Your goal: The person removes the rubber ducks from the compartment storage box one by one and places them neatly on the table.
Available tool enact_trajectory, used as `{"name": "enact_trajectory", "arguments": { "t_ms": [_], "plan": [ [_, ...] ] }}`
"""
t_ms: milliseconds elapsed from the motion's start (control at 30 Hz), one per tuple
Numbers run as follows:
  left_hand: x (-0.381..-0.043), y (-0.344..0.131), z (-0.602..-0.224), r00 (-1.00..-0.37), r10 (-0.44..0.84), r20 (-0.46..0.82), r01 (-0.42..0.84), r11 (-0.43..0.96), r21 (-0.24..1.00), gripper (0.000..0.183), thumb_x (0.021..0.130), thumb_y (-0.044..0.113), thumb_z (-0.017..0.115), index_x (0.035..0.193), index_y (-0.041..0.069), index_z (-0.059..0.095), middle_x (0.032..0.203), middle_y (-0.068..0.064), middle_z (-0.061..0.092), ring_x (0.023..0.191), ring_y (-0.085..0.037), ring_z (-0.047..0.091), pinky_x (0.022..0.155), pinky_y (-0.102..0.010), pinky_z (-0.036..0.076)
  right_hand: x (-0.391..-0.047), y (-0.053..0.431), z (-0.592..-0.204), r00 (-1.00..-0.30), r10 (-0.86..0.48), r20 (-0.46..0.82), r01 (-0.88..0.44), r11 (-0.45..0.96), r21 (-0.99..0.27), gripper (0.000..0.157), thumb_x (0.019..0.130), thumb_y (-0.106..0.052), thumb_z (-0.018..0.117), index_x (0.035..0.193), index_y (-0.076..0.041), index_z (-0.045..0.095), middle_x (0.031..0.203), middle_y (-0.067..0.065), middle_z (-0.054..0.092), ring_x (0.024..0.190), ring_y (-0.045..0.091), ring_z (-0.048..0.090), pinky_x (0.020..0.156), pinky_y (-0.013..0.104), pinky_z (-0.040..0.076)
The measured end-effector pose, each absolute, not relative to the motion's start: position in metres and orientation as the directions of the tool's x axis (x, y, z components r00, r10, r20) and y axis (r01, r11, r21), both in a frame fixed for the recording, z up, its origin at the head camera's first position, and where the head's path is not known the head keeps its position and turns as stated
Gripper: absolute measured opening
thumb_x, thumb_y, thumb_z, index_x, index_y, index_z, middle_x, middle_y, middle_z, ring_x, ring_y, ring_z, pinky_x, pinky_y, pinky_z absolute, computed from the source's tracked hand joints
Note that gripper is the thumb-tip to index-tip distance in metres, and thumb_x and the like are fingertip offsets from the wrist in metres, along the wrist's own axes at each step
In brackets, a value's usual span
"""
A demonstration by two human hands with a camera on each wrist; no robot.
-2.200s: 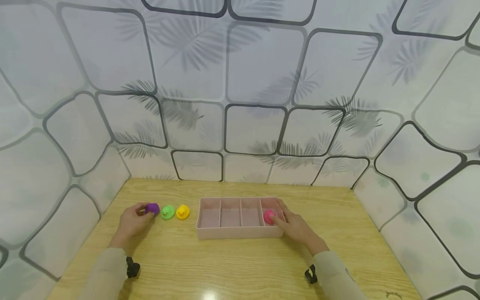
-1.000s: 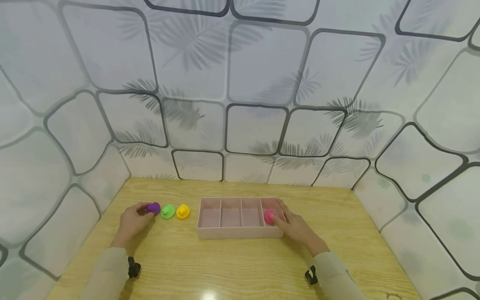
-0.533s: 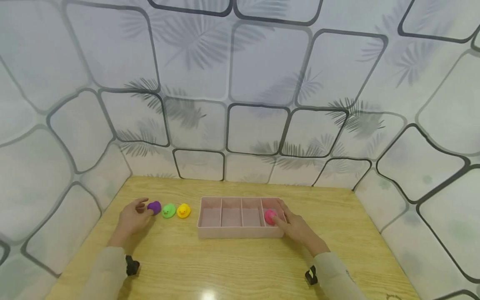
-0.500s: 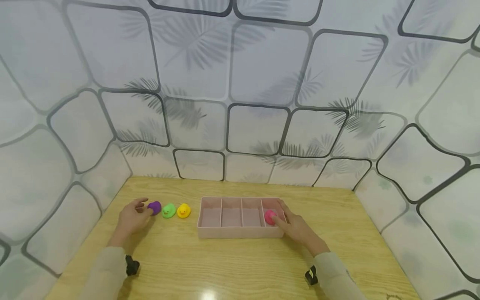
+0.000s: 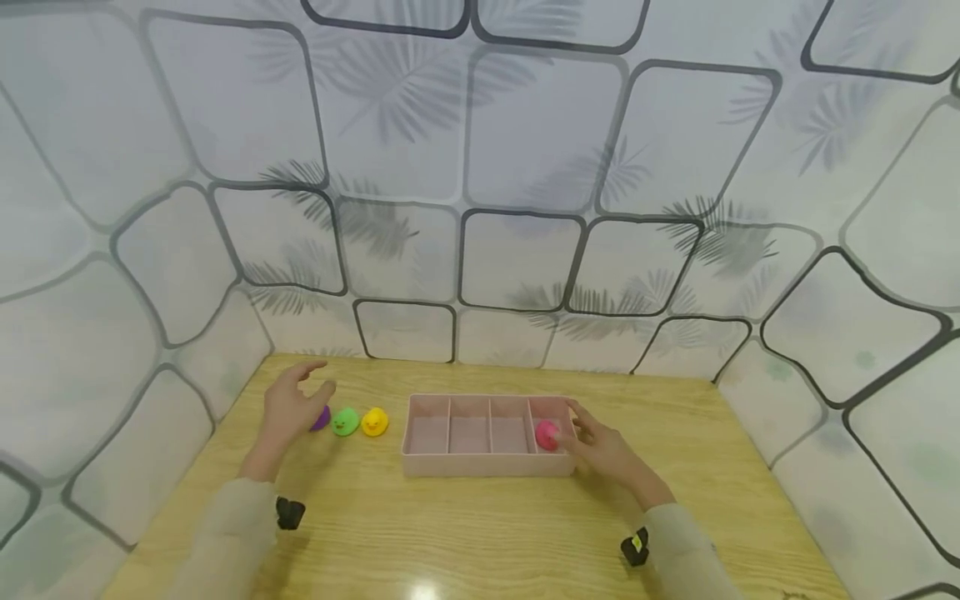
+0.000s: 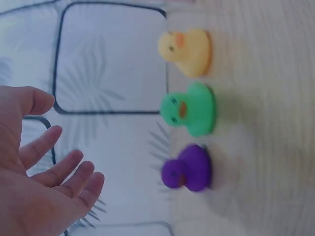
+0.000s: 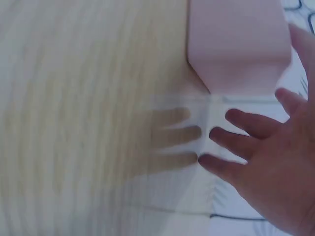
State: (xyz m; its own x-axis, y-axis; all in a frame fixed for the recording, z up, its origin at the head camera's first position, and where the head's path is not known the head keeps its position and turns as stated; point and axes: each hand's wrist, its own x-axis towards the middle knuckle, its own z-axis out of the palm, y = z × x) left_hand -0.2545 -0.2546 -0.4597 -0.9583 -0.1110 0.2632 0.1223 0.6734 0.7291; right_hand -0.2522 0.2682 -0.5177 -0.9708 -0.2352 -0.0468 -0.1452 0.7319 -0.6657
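Note:
My left hand (image 5: 288, 410) is raised off the table with its fingers spread and nothing in them. It partly covers the purple rubber duck (image 5: 323, 418) in the head view; the left wrist view shows a gap between hand and duck. Beside it in a row stand a green duck (image 5: 345, 422) and a yellow duck (image 5: 374, 422). A pink duck (image 5: 547, 434) sits in the rightmost compartment of the pink divided tray (image 5: 487, 466). My right hand (image 5: 609, 452) is at the tray's right end, fingers loosely extended, thumb reaching over the rim near the pink duck.
The tray's three other compartments hold nothing visible. A wood-grain table (image 5: 465, 533) lies under everything. Patterned walls (image 5: 517, 258) enclose its back and sides. Black wrist cameras (image 5: 289, 512) are worn at both cuffs.
My left hand has let go of the purple duck and lifted up from it, fingers spreading. The right hand's thumb has eased back slightly from the pink duck. The head view shifted a little.

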Motion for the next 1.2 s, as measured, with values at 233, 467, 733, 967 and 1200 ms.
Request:
{"name": "enact_trajectory", "arguments": {
  "t_ms": [233, 467, 733, 967, 1200],
  "plan": [
    [-0.259, -0.213, -0.444, -0.943, 0.018, 0.332, 0.260, 0.663, 0.702, 0.047, 0.103, 0.022, 0.065, 0.144, 0.001, 0.059, 0.150, -0.028, 0.056, 0.137, -0.048, 0.053, 0.104, -0.066, 0.051, -0.250, 0.286, -0.514, -0.957, -0.281, -0.072, -0.154, 0.704, -0.693, 0.086, 0.097, -0.049, 0.072, 0.168, -0.028, 0.027, 0.157, 0.029, 0.050, 0.144, 0.049, 0.050, 0.117, 0.070, 0.039],
    [-0.262, -0.179, -0.442, -0.921, 0.123, 0.369, 0.361, 0.623, 0.694, 0.045, 0.099, 0.018, 0.070, 0.141, 0.002, 0.062, 0.145, -0.026, 0.062, 0.134, -0.047, 0.056, 0.102, -0.065, 0.051, -0.248, 0.287, -0.512, -0.945, -0.315, -0.092, -0.157, 0.680, -0.716, 0.086, 0.096, -0.050, 0.074, 0.167, -0.034, 0.029, 0.155, 0.024, 0.054, 0.146, 0.045, 0.050, 0.117, 0.069, 0.039],
    [-0.266, -0.148, -0.446, -0.904, 0.212, 0.370, 0.420, 0.594, 0.686, 0.047, 0.097, 0.020, 0.073, 0.141, 0.004, 0.064, 0.142, -0.021, 0.066, 0.131, -0.044, 0.060, 0.099, -0.062, 0.054, -0.248, 0.287, -0.511, -0.943, -0.317, -0.102, -0.152, 0.681, -0.717, 0.085, 0.096, -0.051, 0.073, 0.167, -0.034, 0.029, 0.146, 0.018, 0.065, 0.139, 0.038, 0.059, 0.110, 0.060, 0.049],
    [-0.268, -0.120, -0.447, -0.897, 0.275, 0.346, 0.442, 0.566, 0.696, 0.046, 0.095, 0.018, 0.072, 0.138, 0.004, 0.066, 0.138, -0.020, 0.068, 0.128, -0.042, 0.063, 0.101, -0.061, 0.054, -0.249, 0.288, -0.512, -0.943, -0.306, -0.131, -0.123, 0.685, -0.718, 0.084, 0.096, -0.054, 0.071, 0.167, -0.040, 0.027, 0.147, 0.019, 0.063, 0.139, 0.040, 0.058, 0.109, 0.060, 0.050],
    [-0.266, -0.091, -0.449, -0.887, 0.362, 0.286, 0.449, 0.537, 0.714, 0.045, 0.094, 0.010, 0.066, 0.138, 0.004, 0.066, 0.137, -0.017, 0.069, 0.128, -0.040, 0.063, 0.106, -0.059, 0.053, -0.249, 0.289, -0.512, -0.941, -0.306, -0.146, -0.111, 0.685, -0.720, 0.084, 0.096, -0.055, 0.070, 0.167, -0.041, 0.027, 0.150, 0.021, 0.060, 0.141, 0.041, 0.056, 0.106, 0.059, 0.052]
  ]
}}
